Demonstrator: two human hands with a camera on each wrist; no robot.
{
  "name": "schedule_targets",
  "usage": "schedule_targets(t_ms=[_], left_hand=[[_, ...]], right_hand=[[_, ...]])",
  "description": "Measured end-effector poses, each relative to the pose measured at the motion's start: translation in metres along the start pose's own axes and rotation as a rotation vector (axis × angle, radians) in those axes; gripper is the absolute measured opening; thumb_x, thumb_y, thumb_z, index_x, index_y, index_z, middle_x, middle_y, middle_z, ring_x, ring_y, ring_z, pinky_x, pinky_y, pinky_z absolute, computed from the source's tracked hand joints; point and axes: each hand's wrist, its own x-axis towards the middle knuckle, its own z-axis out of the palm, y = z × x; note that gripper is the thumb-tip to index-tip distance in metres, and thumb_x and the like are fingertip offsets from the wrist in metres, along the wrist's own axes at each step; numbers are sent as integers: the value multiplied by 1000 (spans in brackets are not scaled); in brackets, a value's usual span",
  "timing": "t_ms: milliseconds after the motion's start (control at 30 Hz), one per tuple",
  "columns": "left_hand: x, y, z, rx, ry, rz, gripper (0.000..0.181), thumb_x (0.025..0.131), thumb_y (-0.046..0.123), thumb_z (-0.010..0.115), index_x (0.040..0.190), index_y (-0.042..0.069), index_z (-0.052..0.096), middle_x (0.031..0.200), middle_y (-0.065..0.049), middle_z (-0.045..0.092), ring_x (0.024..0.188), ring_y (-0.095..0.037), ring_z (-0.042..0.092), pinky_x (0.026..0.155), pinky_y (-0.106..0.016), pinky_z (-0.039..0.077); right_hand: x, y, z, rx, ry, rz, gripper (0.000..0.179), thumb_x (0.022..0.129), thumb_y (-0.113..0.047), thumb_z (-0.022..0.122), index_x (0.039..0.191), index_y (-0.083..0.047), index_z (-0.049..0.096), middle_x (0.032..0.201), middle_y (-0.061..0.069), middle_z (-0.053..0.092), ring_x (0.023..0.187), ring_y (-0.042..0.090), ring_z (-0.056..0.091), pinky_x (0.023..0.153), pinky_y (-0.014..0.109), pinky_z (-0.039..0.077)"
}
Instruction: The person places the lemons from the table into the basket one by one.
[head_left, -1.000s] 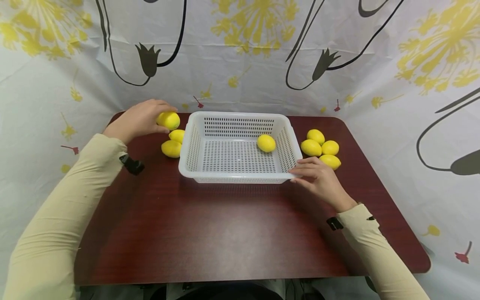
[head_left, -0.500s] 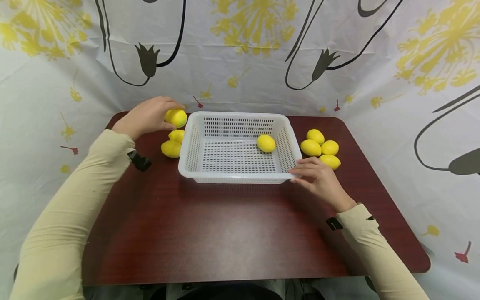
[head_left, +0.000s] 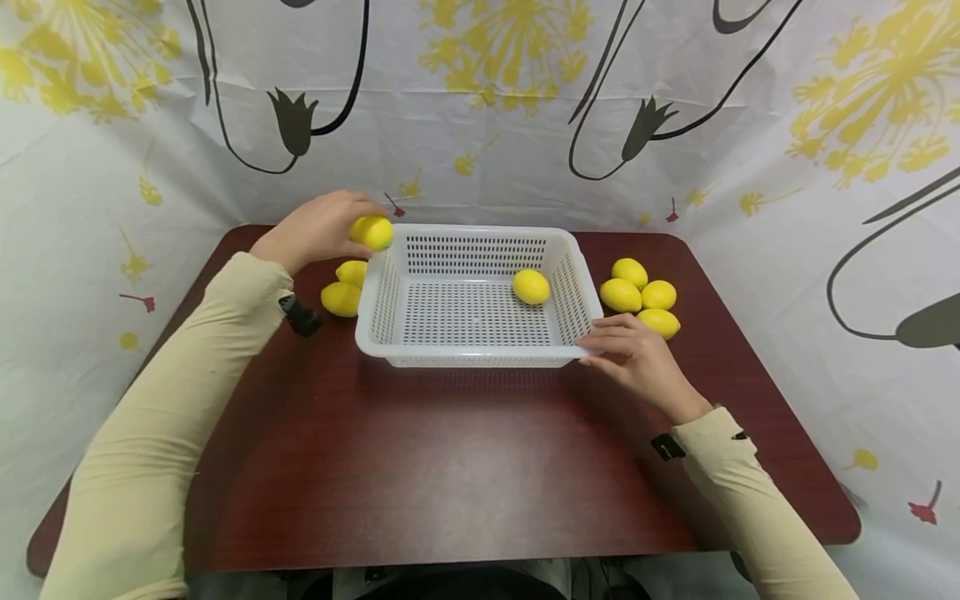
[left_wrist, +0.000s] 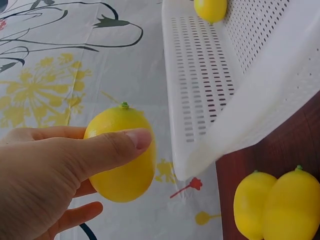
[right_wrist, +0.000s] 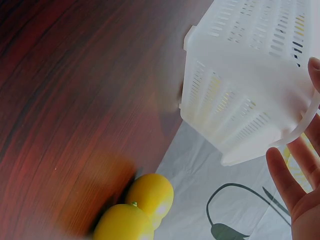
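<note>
My left hand (head_left: 321, 227) holds a lemon (head_left: 372, 233) between thumb and fingers, over the back left corner of the white plastic basket (head_left: 480, 351). In the left wrist view, the thumb lies across the lemon (left_wrist: 121, 175), its green stem tip up, beside the basket's rim. One lemon (head_left: 531, 287) lies inside the basket, toward its right side. My right hand (head_left: 637, 358) grips the basket's front right corner, fingers on the rim and thumb just below it. The right wrist view has the rim passing between thumb and fingers (right_wrist: 282, 175).
Two lemons (head_left: 341, 298) sit on the table left of the basket, partly behind its rim. Several more lemons (head_left: 621, 295) cluster to its right, near my right hand. A patterned white cloth (head_left: 480, 179) hangs behind the dark red wooden table (head_left: 465, 467).
My left hand has moved right with its lemon, from above the lemons on the left to the basket's back left corner. The right hand and basket have stayed put.
</note>
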Motion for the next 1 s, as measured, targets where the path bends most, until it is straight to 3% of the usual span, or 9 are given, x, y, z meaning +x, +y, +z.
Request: schedule_targets(t_ms=[167, 400, 633, 733, 1000], left_hand=[[7, 6, 0, -1, -3, 20, 60, 83, 15, 84, 137, 3, 60, 136, -20, 57, 127, -39, 49, 111, -54, 36], [21, 13, 2, 23, -9, 43, 61, 83, 17, 84, 136, 1, 60, 137, -21, 56, 128, -41, 48, 111, -54, 36], [34, 22, 5, 22, -20, 55, 63, 83, 20, 85, 137, 1, 59, 138, -20, 56, 129, -39, 49, 112, -53, 36], [38, 26, 6, 7, -4, 74, 63, 82, 19, 85, 137, 1, 60, 138, -20, 56, 129, -38, 49, 112, -52, 36], [49, 36, 9, 4, 15, 94, 60, 82, 18, 86, 135, 2, 62, 135, -18, 59, 125, -36, 52, 108, -49, 41]], right_hand=[[-1, 0, 0, -10, 1, 3, 35, 77, -26, 86, 108, -10, 80, 100, 2, 76, 110, 27, 63, 91, 28, 51], [-1, 0, 0, -10, 3, 3, 39, 82, -39, 77, 108, -11, 80, 100, 2, 76, 110, 27, 63, 91, 30, 51], [-1, -1, -1, -13, -4, 8, 36, 78, -30, 84, 108, -11, 80, 100, 2, 76, 110, 27, 63, 90, 33, 53], [-1, 0, -1, -16, -5, 7, 38, 79, -35, 81, 108, -10, 80, 100, 3, 76, 110, 27, 63, 88, 36, 54], [-1, 0, 0, -9, 3, 1, 42, 83, -43, 73, 108, -10, 80, 101, 3, 76, 110, 27, 63, 91, 28, 51]])
